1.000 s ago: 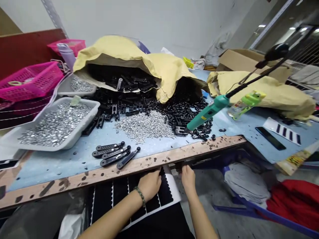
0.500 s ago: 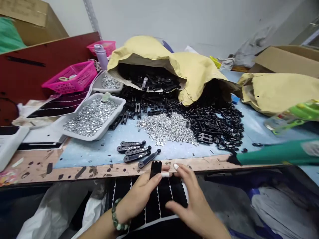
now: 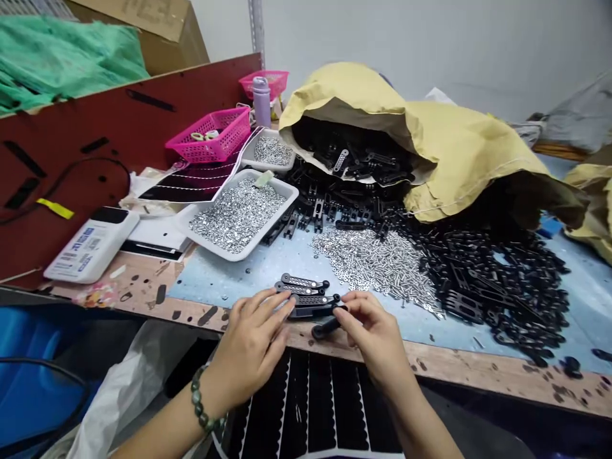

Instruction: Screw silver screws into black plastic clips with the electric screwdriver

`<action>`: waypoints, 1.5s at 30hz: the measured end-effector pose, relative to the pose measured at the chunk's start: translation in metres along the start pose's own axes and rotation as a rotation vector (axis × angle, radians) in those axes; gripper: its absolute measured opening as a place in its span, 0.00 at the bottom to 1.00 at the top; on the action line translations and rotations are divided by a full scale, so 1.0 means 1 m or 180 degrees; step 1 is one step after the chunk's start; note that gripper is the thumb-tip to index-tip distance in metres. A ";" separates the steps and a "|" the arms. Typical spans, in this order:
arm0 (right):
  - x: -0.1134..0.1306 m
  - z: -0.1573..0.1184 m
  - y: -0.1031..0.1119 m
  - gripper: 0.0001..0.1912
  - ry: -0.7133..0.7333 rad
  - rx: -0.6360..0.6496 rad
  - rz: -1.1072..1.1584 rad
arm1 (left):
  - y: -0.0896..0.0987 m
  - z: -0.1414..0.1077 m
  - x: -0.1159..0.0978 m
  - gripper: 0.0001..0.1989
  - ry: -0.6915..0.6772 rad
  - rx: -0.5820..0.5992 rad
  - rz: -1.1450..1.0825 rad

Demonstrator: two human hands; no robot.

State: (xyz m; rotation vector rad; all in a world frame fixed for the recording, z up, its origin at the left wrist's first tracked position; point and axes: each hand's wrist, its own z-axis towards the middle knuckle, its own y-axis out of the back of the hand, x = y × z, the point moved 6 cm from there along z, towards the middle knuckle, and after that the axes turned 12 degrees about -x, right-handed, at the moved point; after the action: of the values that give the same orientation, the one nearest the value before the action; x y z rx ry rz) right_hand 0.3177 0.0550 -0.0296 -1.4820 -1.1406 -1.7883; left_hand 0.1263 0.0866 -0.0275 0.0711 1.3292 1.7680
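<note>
My left hand [image 3: 255,341] lies palm down at the table's front edge, fingers stretched out. Its fingertips touch the left ends of a small row of black slotted arms [image 3: 303,299], each with a round knob at one end. Thumb and forefinger of my right hand [image 3: 370,328] pinch the knob end of the nearest black arm [image 3: 325,329], which lies slanted over the wooden edge. Below the hands, a sheet of black strips with scalloped white borders [image 3: 320,401] spreads over my lap.
Behind the hands lie a heap of silver pins [image 3: 382,261] and piled black parts [image 3: 492,287]. Yellow sacks [image 3: 354,86] stand behind them. To the left are a white tray of small metal pieces [image 3: 291,213], a pink basket [image 3: 210,137] and a white device [image 3: 93,245].
Both hands have moved forward from above my lap to the row of arms. The black scalloped strip in my left hand is out of sight. The view has swung left.
</note>
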 end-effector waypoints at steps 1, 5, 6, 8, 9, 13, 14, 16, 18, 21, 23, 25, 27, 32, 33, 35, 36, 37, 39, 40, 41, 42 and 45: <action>-0.004 0.006 -0.007 0.14 -0.0044 -0.0016 0.0026 | -0.002 0.001 0.001 0.20 -0.0149 0.0062 0.0153; -0.011 0.018 -0.029 0.14 0.0102 -0.0153 -0.0178 | -0.009 0.000 0.001 0.21 -0.0352 0.0208 0.0266; -0.011 0.018 -0.032 0.14 0.0158 -0.0172 -0.0273 | -0.009 -0.001 0.001 0.20 -0.0327 0.0188 0.0230; -0.010 0.019 -0.034 0.14 0.0226 -0.0178 -0.0427 | -0.008 -0.001 0.001 0.20 -0.0262 0.0142 0.0121; -0.009 0.019 -0.035 0.14 0.0235 -0.0163 -0.0487 | -0.008 -0.001 0.002 0.20 -0.0241 0.0129 0.0063; -0.008 0.020 -0.036 0.13 0.0215 -0.0090 -0.0711 | -0.007 0.004 0.003 0.19 -0.0198 0.0103 -0.0051; -0.008 0.021 -0.036 0.13 0.0214 -0.0073 -0.0770 | -0.008 0.006 0.003 0.19 -0.0186 0.0100 -0.0045; -0.009 0.021 -0.036 0.14 0.0208 -0.0039 -0.0868 | -0.010 0.009 0.002 0.20 -0.0186 0.0108 -0.0004; -0.009 0.022 -0.036 0.14 0.0209 -0.0011 -0.0925 | -0.013 0.012 0.002 0.20 -0.0221 0.0131 0.0050; -0.010 0.022 -0.035 0.14 0.0206 -0.0004 -0.0934 | -0.017 0.012 0.003 0.21 -0.0272 0.0091 0.0132; -0.011 0.022 -0.035 0.14 0.0225 0.0005 -0.0964 | -0.019 0.010 0.003 0.23 -0.0299 0.0064 0.0200; -0.009 0.021 -0.035 0.14 0.0330 0.0002 -0.1068 | -0.020 0.009 0.004 0.23 -0.0329 0.0065 0.0267; -0.007 0.021 -0.035 0.13 0.0511 -0.0014 -0.1239 | -0.019 0.009 0.004 0.24 -0.0352 0.0090 0.0286; -0.001 0.020 -0.041 0.13 0.0930 0.0091 -0.1752 | -0.015 0.011 0.004 0.24 -0.0275 0.0107 0.0022; 0.000 0.020 -0.042 0.13 0.1030 0.0115 -0.1861 | -0.014 0.011 0.005 0.24 -0.0214 0.0111 -0.0057; 0.001 0.021 -0.043 0.14 0.1233 0.0152 -0.2091 | -0.011 0.012 0.007 0.23 -0.0100 0.0130 -0.0189; 0.002 0.022 -0.043 0.16 0.1314 0.0177 -0.2234 | -0.010 0.012 0.008 0.23 -0.0073 0.0158 -0.0238; 0.002 0.023 -0.041 0.17 0.1363 0.0192 -0.2406 | -0.008 0.012 0.009 0.22 -0.0065 0.0196 -0.0278; 0.005 0.024 -0.036 0.17 0.1370 0.0120 -0.2738 | -0.003 0.013 0.010 0.22 -0.0061 0.0282 -0.0352; 0.009 0.023 -0.034 0.16 0.1365 0.0070 -0.2779 | 0.000 0.013 0.011 0.22 -0.0051 0.0313 -0.0404; 0.015 0.021 -0.033 0.13 0.1369 0.0051 -0.2666 | 0.004 0.014 0.011 0.22 -0.0042 0.0332 -0.0474; 0.021 0.017 -0.034 0.11 0.1383 0.0102 -0.2396 | 0.007 0.014 0.011 0.23 -0.0034 0.0340 -0.0556; 0.042 -0.002 -0.053 0.16 0.1412 0.0899 -0.1256 | 0.010 0.015 0.006 0.26 -0.0086 0.0442 -0.0852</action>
State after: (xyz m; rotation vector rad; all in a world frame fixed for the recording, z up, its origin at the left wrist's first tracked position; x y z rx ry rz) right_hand 0.2626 0.0840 -0.0032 -0.6814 -1.4361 -1.9746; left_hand 0.1241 0.1012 -0.0157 -0.0063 1.3726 1.4455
